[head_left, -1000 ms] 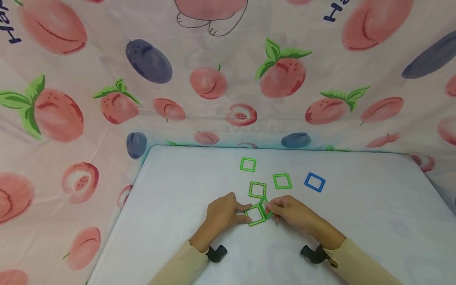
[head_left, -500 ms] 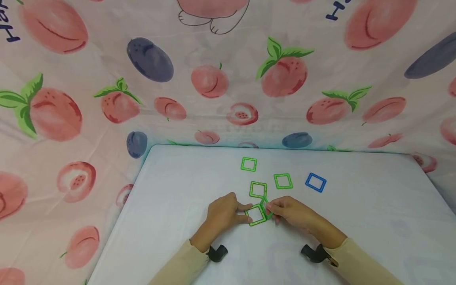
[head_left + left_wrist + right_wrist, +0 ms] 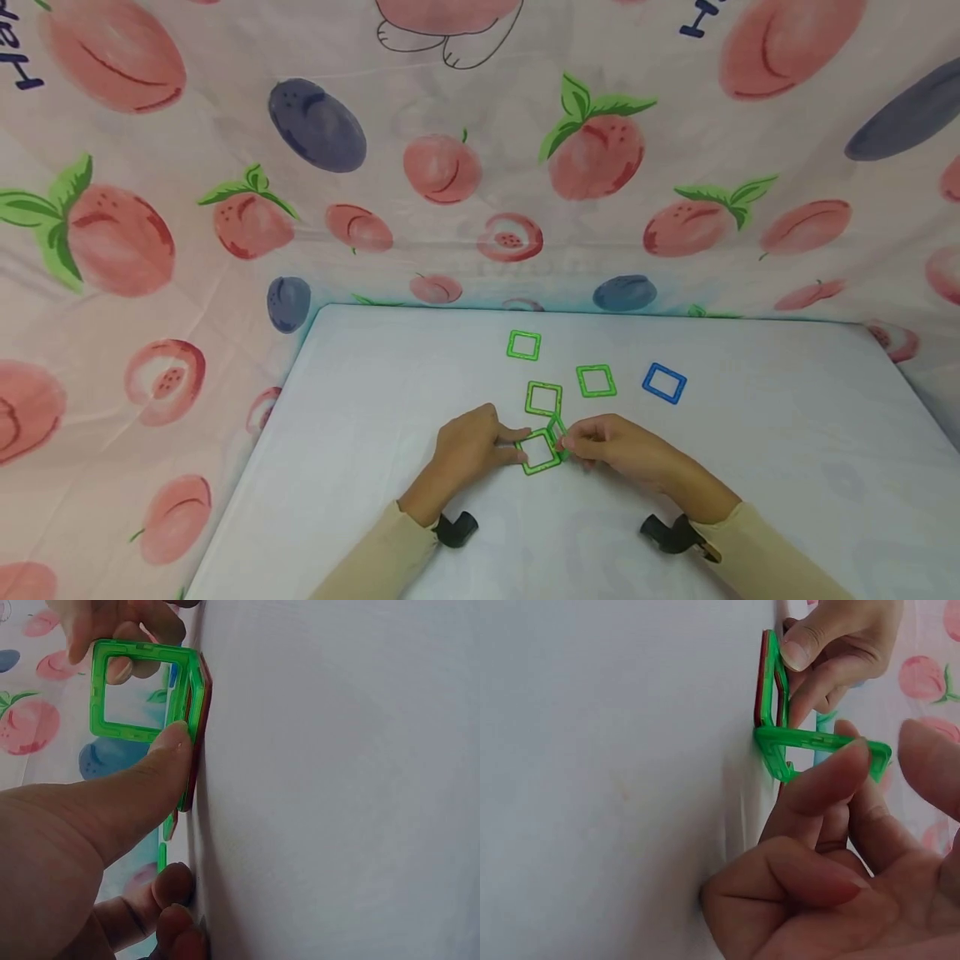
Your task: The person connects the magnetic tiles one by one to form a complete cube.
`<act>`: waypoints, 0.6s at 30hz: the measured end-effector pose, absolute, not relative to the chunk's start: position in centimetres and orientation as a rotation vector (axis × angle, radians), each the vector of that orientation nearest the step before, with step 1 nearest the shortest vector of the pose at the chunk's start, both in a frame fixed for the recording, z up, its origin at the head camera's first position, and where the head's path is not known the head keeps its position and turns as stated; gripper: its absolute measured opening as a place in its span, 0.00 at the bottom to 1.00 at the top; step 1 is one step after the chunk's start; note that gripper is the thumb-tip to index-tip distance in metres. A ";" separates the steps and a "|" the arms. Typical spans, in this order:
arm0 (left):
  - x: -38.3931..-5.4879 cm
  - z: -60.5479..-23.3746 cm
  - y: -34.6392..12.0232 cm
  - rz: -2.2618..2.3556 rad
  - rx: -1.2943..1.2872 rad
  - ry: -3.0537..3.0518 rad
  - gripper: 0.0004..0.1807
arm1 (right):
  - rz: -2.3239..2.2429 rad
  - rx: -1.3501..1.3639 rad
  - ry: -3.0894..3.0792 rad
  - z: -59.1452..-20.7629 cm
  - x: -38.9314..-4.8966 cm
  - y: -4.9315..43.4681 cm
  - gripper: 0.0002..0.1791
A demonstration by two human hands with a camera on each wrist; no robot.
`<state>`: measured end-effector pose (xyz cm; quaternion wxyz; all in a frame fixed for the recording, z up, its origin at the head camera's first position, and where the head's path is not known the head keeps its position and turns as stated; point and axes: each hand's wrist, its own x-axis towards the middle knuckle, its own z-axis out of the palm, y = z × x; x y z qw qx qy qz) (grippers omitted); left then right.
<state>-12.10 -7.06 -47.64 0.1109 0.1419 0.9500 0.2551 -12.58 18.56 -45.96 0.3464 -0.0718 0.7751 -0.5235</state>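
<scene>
A green square magnetic tile (image 3: 552, 466) lies flat on the table, and my left hand (image 3: 467, 446) grips its left side between thumb and forefinger. In the left wrist view the thumb (image 3: 142, 784) presses on it. A second green magnetic tile (image 3: 140, 651) stands up from the flat one's right edge, the two edges meeting; the right wrist view shows this standing tile (image 3: 810, 738) side-on. Curled fingers of my right hand (image 3: 626, 450) touch the standing tile from the right, while the right thumb (image 3: 930, 761) is apart from it.
Behind the joined pair lies another green tile (image 3: 528, 398), close to the standing one. Farther back are two more green tiles, one at centre (image 3: 523, 358) and one to the right (image 3: 596, 394). A blue tile (image 3: 664, 399) lies farthest right. Fruit-printed cloth (image 3: 442, 100) hangs behind the white table (image 3: 360, 383).
My right hand has drawn slightly to the right, and the standing tile has come up steeper. The left hand and the flat tile stay in place.
</scene>
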 end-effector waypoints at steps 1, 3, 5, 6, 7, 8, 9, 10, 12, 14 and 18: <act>-12.1 -47.6 -7.1 0.755 0.413 2.787 0.23 | -1.354 -0.191 2.021 -45.9 -12.5 18.6 0.19; -12.1 -47.7 -7.2 0.769 0.415 2.785 0.23 | -1.349 -0.197 2.044 -45.9 -12.3 18.5 0.18; -12.2 -47.8 -7.2 0.772 0.413 2.780 0.22 | -1.346 -0.205 2.076 -45.8 -12.2 18.5 0.17; -12.2 -47.8 -7.3 0.778 0.414 2.776 0.22 | -1.347 -0.208 2.089 -45.9 -12.1 18.5 0.16; -12.2 -47.9 -7.3 0.781 0.419 2.772 0.22 | -1.347 -0.206 2.105 -45.9 -12.1 18.4 0.16; -12.3 -47.9 -7.4 0.788 0.422 2.767 0.22 | -1.348 -0.199 2.122 -45.9 -12.1 18.4 0.16; -12.3 -48.0 -7.5 0.789 0.425 2.762 0.21 | -1.349 -0.192 2.140 -45.9 -12.0 18.3 0.16; -12.4 -48.0 -7.5 0.795 0.426 2.755 0.20 | -1.353 -0.182 2.154 -46.0 -12.0 18.3 0.16; -12.5 -48.1 -7.7 0.810 0.433 2.743 0.18 | -1.357 -0.150 2.176 -46.1 -11.9 18.2 0.17; -12.5 -48.1 -7.8 0.829 0.436 2.732 0.16 | -1.364 -0.127 2.185 -46.1 -11.9 18.2 0.17; -12.6 -47.9 -7.9 0.844 0.436 2.720 0.15 | -1.374 -0.110 2.173 -46.2 -12.0 18.2 0.17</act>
